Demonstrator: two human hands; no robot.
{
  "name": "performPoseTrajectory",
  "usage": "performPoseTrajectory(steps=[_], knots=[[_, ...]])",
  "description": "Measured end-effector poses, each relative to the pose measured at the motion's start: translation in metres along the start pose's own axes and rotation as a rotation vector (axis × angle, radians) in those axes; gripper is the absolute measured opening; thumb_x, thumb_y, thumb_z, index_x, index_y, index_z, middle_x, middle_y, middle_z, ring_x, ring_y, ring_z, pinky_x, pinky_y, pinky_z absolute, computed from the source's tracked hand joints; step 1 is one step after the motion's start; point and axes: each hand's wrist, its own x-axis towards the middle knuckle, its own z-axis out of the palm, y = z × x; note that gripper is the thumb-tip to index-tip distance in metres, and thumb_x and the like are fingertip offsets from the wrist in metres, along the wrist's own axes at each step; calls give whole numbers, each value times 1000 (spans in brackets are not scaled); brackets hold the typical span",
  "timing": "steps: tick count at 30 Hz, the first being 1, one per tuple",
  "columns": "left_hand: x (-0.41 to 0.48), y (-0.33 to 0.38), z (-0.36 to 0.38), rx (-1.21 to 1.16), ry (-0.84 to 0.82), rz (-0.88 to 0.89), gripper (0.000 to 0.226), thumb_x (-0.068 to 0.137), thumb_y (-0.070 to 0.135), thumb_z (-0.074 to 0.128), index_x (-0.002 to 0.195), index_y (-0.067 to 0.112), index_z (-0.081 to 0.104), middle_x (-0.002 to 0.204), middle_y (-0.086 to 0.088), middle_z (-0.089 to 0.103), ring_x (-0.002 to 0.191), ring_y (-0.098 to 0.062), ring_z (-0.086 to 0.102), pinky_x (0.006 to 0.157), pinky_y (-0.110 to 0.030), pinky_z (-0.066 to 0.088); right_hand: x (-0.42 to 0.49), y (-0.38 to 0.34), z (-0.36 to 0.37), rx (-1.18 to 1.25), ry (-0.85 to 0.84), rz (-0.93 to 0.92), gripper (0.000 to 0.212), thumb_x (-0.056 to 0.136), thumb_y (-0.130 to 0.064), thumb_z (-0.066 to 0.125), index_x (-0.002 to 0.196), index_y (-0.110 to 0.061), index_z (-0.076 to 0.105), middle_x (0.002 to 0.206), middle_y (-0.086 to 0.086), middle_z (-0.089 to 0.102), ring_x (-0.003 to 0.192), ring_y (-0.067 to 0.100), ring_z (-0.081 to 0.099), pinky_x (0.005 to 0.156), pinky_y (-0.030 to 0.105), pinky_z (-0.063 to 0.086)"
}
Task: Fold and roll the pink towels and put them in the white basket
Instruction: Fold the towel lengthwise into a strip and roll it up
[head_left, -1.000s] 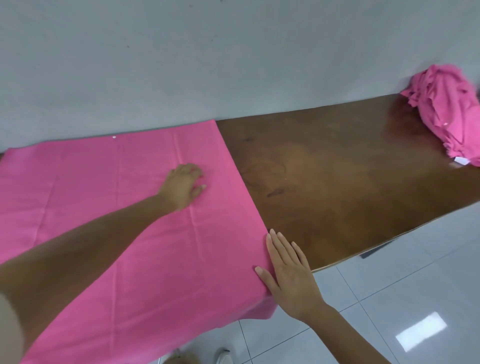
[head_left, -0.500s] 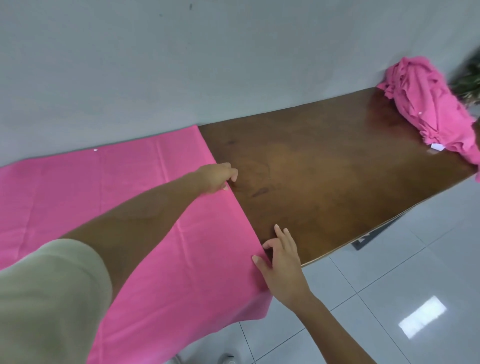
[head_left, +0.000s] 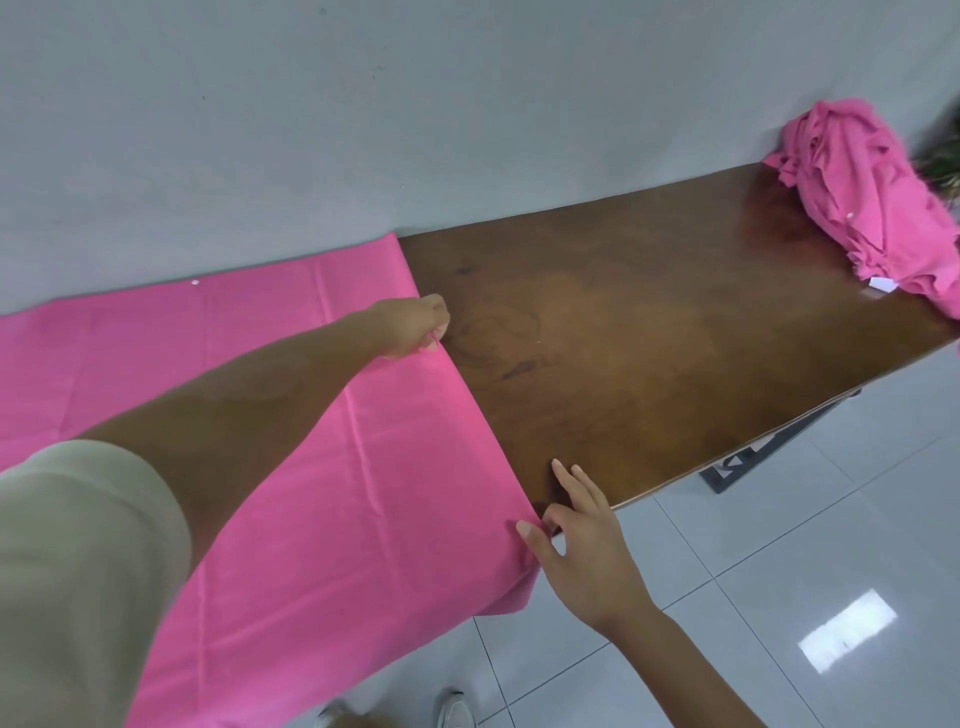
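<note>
Pink towel (head_left: 363, 519) lies flat on the left of a wooden table (head_left: 649, 338). Left hand (head_left: 413, 327) pinches its right edge farther back. Right hand (head_left: 582, 545) pinches the near corner, other fingers straight.

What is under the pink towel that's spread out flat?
The spread towel lies on the brown wooden table, which shows bare to its right. The towel's near edge hangs past the table's front. Anything lying under the cloth is hidden.

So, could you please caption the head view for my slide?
The left hand and right hand pinch the edge of a spread pink towel on a table; crumpled towels lie farther right.
</note>
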Motion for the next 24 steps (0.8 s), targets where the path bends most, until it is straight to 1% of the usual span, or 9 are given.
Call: performPoseTrajectory(steps=[4, 7, 8, 10, 12, 14, 17, 20, 24], knots=[[-14, -8, -3, -83, 14, -75, 24, 100, 11, 55, 81, 18, 42, 78, 2, 45, 67, -14, 38, 60, -31, 31, -7, -3, 2, 43, 39, -7, 44, 84, -75, 33, 71, -36, 50, 163, -13, 27, 153, 9, 7, 120, 34, 19], [-28, -14, -10, -97, 21, -88, 27, 101, 13, 55, 80, 20, 40, 77, 2, 44, 69, -17, 37, 60, -32, 32, -15, -8, 7, 68, 86, -33, 28, 95, -56, 52, 76, -37, 52, 151, -17, 42, 148, 5, 17, 118, 32, 26], [-32, -16, -13, -91, 23, -88, 26, 101, 14, 55, 81, 20, 40, 78, 1, 45, 70, -19, 38, 60, -33, 32, -19, -11, 9, 81, 108, -44, 23, 97, -48, 57, 78, -35, 55, 142, -19, 48, 142, 2, 25, 115, 28, 31], [-43, -19, -20, -87, 35, -82, 22, 101, 17, 56, 85, 18, 42, 80, 0, 47, 73, -21, 40, 63, -34, 31, -28, -21, 10, 104, 135, -43, 20, 98, -43, 59, 80, -33, 56, 117, -23, 55, 120, -4, 39, 99, 20, 41], [-55, -23, -26, -82, 56, -76, 17, 101, 17, 57, 89, 15, 45, 82, 0, 47, 75, -22, 42, 62, -33, 30, -38, -37, 11, 145, 123, -17, 24, 99, -45, 55, 78, -34, 54, 95, -21, 58, 103, -1, 50, 82, 18, 43], [-70, -28, -31, -82, 86, -66, 15, 101, 16, 57, 90, 14, 47, 84, -2, 49, 76, -22, 43, 59, -31, 30, -47, -54, 15, 193, 102, -2, 29, 100, -47, 52, 74, -33, 53, 84, -15, 61, 91, 3, 57, 75, 19, 46], [-96, -40, -40, -102, 110, -62, 13, 99, 15, 60, 91, 10, 51, 91, -9, 57, 80, -24, 47, 63, -31, 35, -59, -82, 26, 242, 114, -25, 35, 100, -47, 52, 71, -28, 48, 73, -8, 58, 75, 12, 56, 65, 24, 48], [-127, -55, -47, -101, 114, -68, 10, 98, 13, 62, 93, 8, 54, 95, -11, 60, 84, -26, 50, 70, -33, 36, -73, -112, 41, 316, 118, -59, 38, 100, -45, 55, 68, -29, 43, 67, -9, 52, 63, 13, 48, 58, 24, 41], [-174, -73, -50, -81, 128, -89, 6, 99, 9, 60, 98, 11, 54, 95, 3, 54, 87, -22, 47, 69, -28, 33, -92, -153, 70, 371, 73, -84, 37, 100, -47, 55, 70, -28, 44, 67, 1, 53, 59, 17, 45, 59, 34, 43]])
